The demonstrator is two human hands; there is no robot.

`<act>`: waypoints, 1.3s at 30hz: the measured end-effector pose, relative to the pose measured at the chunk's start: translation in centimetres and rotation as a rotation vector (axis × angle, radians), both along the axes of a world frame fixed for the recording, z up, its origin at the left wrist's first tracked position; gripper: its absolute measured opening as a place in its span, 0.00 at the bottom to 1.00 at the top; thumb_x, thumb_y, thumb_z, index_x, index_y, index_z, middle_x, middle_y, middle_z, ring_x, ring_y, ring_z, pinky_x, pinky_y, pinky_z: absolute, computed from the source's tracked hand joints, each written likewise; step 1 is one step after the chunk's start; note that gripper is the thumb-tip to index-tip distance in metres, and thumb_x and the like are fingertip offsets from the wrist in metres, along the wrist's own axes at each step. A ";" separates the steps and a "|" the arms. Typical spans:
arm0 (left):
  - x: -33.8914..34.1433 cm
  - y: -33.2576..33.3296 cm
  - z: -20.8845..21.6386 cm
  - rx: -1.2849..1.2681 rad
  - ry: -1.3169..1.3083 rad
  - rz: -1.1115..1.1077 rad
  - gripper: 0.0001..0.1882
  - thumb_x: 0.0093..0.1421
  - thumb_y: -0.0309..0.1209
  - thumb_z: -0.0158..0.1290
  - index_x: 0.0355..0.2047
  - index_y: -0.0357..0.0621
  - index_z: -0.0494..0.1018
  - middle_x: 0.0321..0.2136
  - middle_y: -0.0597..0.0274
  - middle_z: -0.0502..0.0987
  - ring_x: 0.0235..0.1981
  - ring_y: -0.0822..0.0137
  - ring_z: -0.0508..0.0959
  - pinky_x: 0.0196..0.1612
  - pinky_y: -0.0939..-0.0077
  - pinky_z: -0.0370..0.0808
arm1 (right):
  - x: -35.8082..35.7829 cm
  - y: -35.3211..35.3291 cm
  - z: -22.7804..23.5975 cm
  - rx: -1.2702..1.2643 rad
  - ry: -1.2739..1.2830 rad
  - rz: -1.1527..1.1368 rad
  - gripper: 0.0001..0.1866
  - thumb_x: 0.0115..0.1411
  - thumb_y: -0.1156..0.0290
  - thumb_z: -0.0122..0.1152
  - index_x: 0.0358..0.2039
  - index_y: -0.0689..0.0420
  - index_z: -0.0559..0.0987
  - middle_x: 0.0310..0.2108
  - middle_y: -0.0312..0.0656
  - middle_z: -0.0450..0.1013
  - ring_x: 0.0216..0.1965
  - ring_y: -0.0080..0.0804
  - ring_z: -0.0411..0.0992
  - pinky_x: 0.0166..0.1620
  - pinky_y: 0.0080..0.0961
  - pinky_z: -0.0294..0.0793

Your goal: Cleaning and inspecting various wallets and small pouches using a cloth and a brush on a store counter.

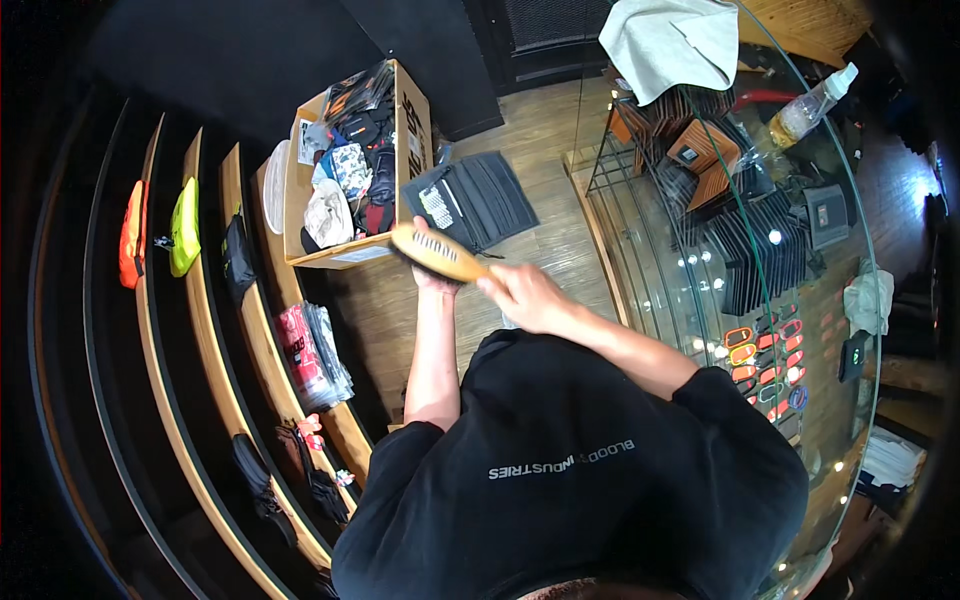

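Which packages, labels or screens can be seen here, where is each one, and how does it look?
Cardboard box: on the floor ahead, open, brown, dark print on its side, full of small bags.
Red packets: on the wooden shelf to the left, flat, red and white.
Wooden brush: held in both hands, oval, tan, with a dark printed mark.
Small screen: on the glass counter to the right, dark with a green glow.

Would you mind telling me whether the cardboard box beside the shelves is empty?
No, the cardboard box is filled with assorted pouches and packaged items.
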State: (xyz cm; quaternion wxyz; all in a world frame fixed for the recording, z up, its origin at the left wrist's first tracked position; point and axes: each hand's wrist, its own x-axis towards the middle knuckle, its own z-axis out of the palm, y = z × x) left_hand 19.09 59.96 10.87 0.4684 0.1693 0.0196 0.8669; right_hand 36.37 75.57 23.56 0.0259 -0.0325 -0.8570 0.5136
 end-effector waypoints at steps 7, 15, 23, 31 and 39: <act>1.0 2.7 8.9 -0.311 -0.141 0.255 0.29 0.66 0.51 0.46 0.59 0.45 0.67 0.55 0.57 0.74 0.56 0.55 0.72 0.63 0.53 0.62 | 2.1 5.1 -6.7 -0.571 0.066 -0.584 0.18 0.68 0.58 0.54 0.26 0.57 0.70 0.15 0.29 0.64 0.17 0.20 0.64 0.21 0.22 0.62; 0.9 2.4 6.8 -0.251 -0.154 0.070 0.26 0.68 0.48 0.44 0.57 0.41 0.69 0.55 0.56 0.74 0.56 0.56 0.72 0.63 0.53 0.63 | -3.8 9.2 -5.1 -1.199 -0.181 -0.494 0.14 0.59 0.58 0.67 0.30 0.50 0.71 0.23 0.27 0.68 0.18 0.11 0.64 0.17 0.09 0.60; -0.6 1.7 5.7 -0.631 0.033 0.083 0.28 0.69 0.50 0.41 0.58 0.40 0.66 0.53 0.53 0.74 0.52 0.59 0.76 0.57 0.59 0.71 | -4.1 6.9 -3.1 -0.870 0.070 -0.399 0.21 0.52 0.79 0.71 0.28 0.48 0.64 0.22 0.24 0.59 0.16 0.11 0.58 0.17 0.11 0.59; 1.9 5.0 4.1 -0.432 0.281 0.054 0.40 0.63 0.66 0.33 0.51 0.38 0.67 0.36 0.57 0.78 0.28 0.63 0.80 0.37 0.70 0.80 | -7.2 1.1 -2.3 -0.783 -0.052 -0.204 0.11 0.67 0.63 0.56 0.45 0.55 0.76 0.16 0.26 0.64 0.13 0.11 0.58 0.16 0.11 0.55; -0.4 5.4 3.9 -0.650 0.090 0.039 0.22 0.69 0.39 0.46 0.59 0.43 0.62 0.48 0.57 0.75 0.45 0.64 0.78 0.47 0.66 0.78 | -7.7 2.0 -2.1 -0.640 0.024 -0.303 0.09 0.64 0.66 0.60 0.41 0.56 0.75 0.18 0.26 0.60 0.16 0.12 0.58 0.19 0.12 0.57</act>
